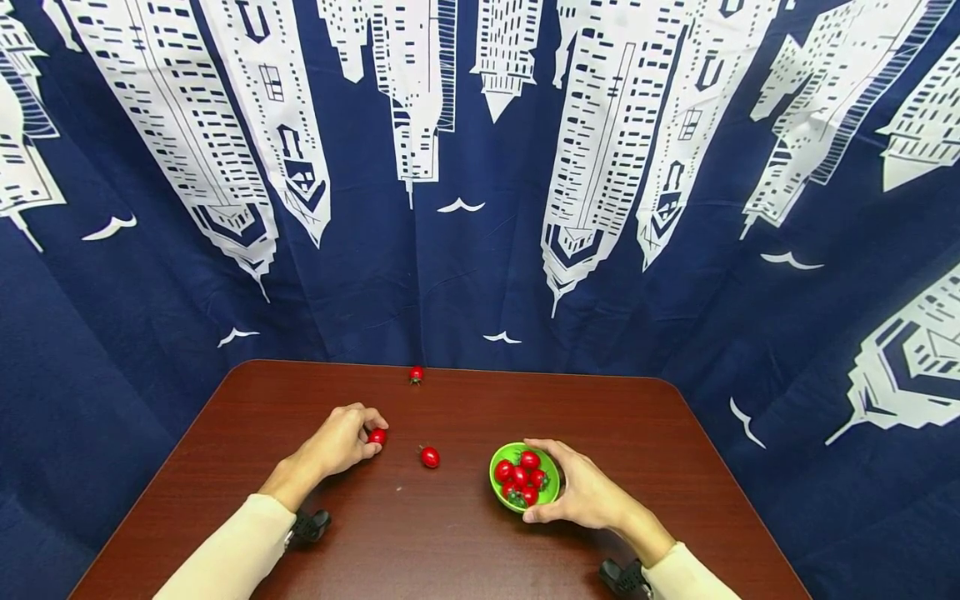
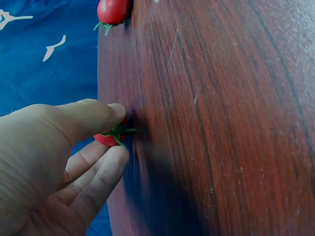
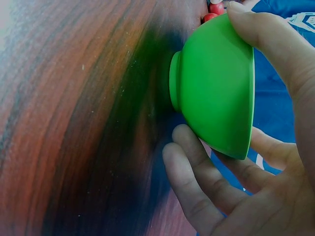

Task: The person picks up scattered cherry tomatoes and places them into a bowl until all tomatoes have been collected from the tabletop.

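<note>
My left hand [image 1: 337,440] pinches a red cherry tomato [image 1: 377,436] between thumb and fingers, low over the left part of the table. In the left wrist view, the green stem of that tomato [image 2: 102,139] points toward the tabletop. My right hand [image 1: 588,493] grips a small green bowl [image 1: 497,493], its thumb on the near side and its fingers round the far side. Several cherry tomatoes [image 1: 519,477] lie inside the bowl. The right wrist view shows the outer wall of the bowl [image 3: 214,93]; I cannot tell whether its foot touches the table.
One loose cherry tomato [image 1: 430,457] lies between the hands. Another tomato [image 1: 416,375] sits at the far table edge. The brown wooden table [image 1: 585,417] has rounded far corners, and a blue curtain [image 1: 450,283] with white buildings hangs behind it.
</note>
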The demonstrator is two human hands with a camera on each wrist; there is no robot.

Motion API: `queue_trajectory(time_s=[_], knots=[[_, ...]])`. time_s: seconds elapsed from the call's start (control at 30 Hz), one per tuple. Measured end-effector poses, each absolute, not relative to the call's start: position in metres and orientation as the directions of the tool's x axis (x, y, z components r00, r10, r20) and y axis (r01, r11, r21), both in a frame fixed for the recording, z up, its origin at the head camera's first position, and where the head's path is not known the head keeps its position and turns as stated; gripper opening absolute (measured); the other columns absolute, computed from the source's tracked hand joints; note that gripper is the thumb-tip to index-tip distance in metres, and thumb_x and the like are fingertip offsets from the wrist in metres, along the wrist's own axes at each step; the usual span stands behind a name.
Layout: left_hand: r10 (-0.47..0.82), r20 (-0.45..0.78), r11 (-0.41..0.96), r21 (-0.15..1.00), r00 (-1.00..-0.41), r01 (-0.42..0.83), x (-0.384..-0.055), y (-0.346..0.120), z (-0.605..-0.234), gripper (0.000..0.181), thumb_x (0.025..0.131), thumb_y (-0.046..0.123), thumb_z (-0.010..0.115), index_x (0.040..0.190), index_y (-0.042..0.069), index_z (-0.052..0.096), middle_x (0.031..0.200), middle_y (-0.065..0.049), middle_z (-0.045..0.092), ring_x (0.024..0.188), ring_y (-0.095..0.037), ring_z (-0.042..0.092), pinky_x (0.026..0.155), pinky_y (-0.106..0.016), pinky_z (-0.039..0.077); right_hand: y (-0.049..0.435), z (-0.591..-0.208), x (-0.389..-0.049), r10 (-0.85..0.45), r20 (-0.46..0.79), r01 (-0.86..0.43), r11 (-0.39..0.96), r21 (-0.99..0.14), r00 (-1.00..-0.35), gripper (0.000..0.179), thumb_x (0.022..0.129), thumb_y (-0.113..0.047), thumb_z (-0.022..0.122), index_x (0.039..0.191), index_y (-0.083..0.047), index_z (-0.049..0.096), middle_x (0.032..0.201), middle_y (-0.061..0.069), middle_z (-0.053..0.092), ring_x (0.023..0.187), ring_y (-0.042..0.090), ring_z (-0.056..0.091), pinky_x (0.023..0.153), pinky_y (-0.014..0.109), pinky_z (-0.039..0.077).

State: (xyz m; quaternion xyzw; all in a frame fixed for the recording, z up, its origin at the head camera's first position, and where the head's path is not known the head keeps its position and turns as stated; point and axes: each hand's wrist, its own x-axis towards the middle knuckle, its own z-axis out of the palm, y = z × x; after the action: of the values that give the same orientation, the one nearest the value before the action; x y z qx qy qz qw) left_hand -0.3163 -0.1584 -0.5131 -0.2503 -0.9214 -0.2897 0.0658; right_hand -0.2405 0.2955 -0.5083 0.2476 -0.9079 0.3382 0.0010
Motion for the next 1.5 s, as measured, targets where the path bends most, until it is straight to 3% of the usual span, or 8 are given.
queue_trajectory(time_s=[0.33, 0.9, 1.5], knots=[[0.405, 0.255, 0.712, 0.514, -0.878, 0.478, -0.314, -0.159, -0.511, 0.026, 0.089, -0.003, 0.095, 0.111, 0.007, 0.085, 0.094, -0.004, 0.072, 0.083, -0.01, 0.067, 0.071, -0.02, 0.056, 0.296, -0.509, -0.241, -0.449, 0.138, -0.431, 0.658, -0.617, -0.883, 0.109, 0.077, -0.047, 0.11, 0.165, -0.009, 0.059, 0.145, 0.005, 0.077, 0.127, 0.02, 0.075, 0.11, 0.032, 0.061], [0.412, 0.316, 0.68, 0.518, -0.854, 0.52, -0.308, -0.148, -0.501, 0.025, 0.093, -0.002, 0.092, 0.115, 0.005, 0.083, 0.1, -0.004, 0.073, 0.086, -0.012, 0.073, 0.077, -0.023, 0.064, 0.296, -0.508, -0.241, -0.433, 0.127, -0.412, 0.666, -0.622, -0.892, 0.111, 0.075, -0.048, 0.111, 0.165, -0.008, 0.06, 0.145, 0.004, 0.077, 0.128, 0.021, 0.075, 0.11, 0.032, 0.061], [0.471, 0.41, 0.627, 0.467, -0.781, 0.624, -0.294, -0.112, -0.484, 0.026, 0.093, -0.001, 0.091, 0.117, 0.004, 0.083, 0.102, -0.004, 0.074, 0.086, -0.011, 0.075, 0.079, -0.026, 0.067, 0.298, -0.509, -0.242, -0.438, 0.143, -0.424, 0.655, -0.626, -0.887, 0.109, 0.075, -0.047, 0.111, 0.164, -0.009, 0.061, 0.143, 0.005, 0.079, 0.124, 0.018, 0.076, 0.106, 0.03, 0.062]])
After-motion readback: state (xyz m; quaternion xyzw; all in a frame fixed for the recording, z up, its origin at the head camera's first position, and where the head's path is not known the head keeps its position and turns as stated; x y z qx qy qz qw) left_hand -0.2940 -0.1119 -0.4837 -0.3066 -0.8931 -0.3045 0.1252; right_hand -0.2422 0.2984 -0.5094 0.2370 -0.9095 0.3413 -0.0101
